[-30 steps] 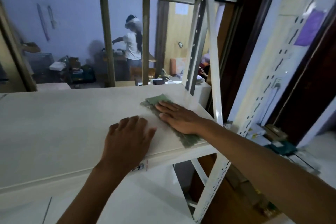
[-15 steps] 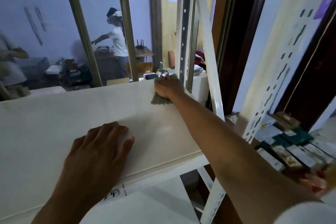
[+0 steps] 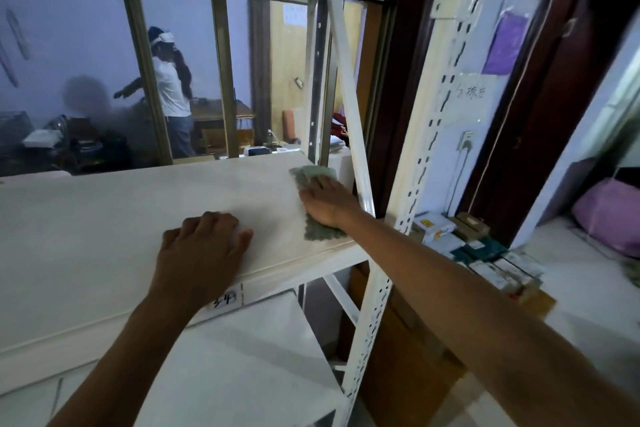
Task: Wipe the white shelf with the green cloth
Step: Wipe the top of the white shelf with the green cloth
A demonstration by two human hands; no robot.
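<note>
The white shelf (image 3: 104, 236) carries the green cloth (image 3: 317, 204) at its right edge, running from near the back right corner toward the front right corner. The right hand (image 3: 327, 199) lies flat on the cloth, fingers extended, pressing rather than gripping; cloth shows beyond the fingertips and behind the wrist. The left hand (image 3: 202, 250) rests palm-down on the shelf's front edge, fingers loosely curled, holding nothing, apart from the cloth.

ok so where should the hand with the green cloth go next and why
Probably sweep left: the right hand presses the crumpled green cloth at the right end of the flat white shelf board, whose bare stretch lies leftward, beyond the resting left hand.
</note>
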